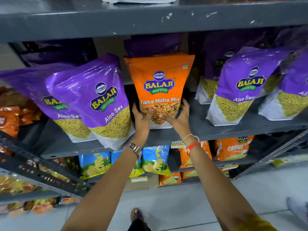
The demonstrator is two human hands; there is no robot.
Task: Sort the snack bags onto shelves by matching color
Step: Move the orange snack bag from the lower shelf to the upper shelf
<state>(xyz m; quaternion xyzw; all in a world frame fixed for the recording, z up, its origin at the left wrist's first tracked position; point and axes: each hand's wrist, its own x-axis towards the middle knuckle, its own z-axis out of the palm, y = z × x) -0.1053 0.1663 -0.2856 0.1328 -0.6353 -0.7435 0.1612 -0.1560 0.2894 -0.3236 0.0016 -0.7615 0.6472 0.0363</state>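
An orange Tikha Mitha Mix bag (pixel 160 80) stands upright at the middle of the grey shelf (pixel 168 135), between purple Aloo Sev bags on the left (pixel 93 97) and on the right (pixel 240 87). My left hand (pixel 142 119) grips its lower left corner. My right hand (pixel 179 117) holds its lower right edge and bottom. More purple bags stand behind the orange one, partly hidden.
Below this shelf sit blue chip bags (pixel 155 159) and orange Crunchex bags (pixel 231 148). A second rack at the left (pixel 38 174) holds orange and mixed snack packs. The grey upper shelf (pixel 150 19) hangs just above the bags. A tiled floor (pixel 175 205) lies below.
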